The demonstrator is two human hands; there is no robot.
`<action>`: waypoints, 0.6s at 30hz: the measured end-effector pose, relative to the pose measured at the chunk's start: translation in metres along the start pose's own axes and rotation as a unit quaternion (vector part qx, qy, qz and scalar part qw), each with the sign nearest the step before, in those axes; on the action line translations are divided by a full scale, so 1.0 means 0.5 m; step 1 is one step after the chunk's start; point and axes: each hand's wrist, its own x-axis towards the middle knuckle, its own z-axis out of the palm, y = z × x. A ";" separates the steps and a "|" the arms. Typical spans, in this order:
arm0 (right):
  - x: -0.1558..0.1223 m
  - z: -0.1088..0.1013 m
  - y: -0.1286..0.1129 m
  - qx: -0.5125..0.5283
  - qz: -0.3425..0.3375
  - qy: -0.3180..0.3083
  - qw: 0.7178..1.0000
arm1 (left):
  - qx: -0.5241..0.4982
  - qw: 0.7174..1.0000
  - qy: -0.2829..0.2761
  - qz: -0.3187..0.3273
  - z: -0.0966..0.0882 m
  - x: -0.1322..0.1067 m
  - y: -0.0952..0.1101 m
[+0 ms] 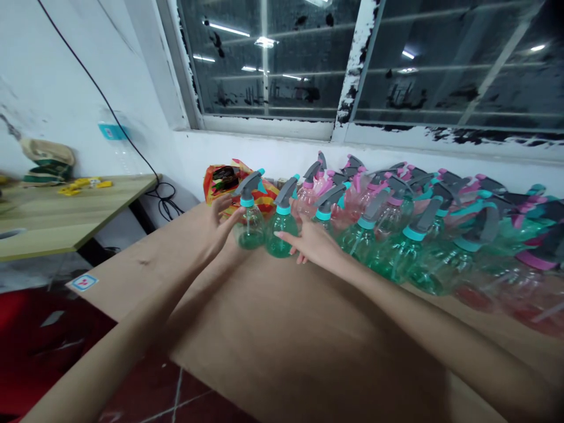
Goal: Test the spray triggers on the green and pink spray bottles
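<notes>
Where the brown desk (pixel 273 329) runs under the window (pixel 273 64), the left grip (pixel 221 222) is spread loose, fingertips against the leftmost green spray bottle (pixel 249 230). Just beside it stands a second green bottle (pixel 280 236), which the right grip (pixel 315 244) touches with flat, unclenched fingers, next to a crowded row of bottles (pixel 418 235).

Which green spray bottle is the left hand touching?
The green bottle at the very left end of the row. The left hand touches it; the right hand touches its neighbour instead.
</notes>
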 end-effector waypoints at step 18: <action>-0.126 0.011 -0.043 -0.052 -0.033 0.006 0.998 | -0.023 0.987 -0.159 -0.010 -0.038 -0.171 0.168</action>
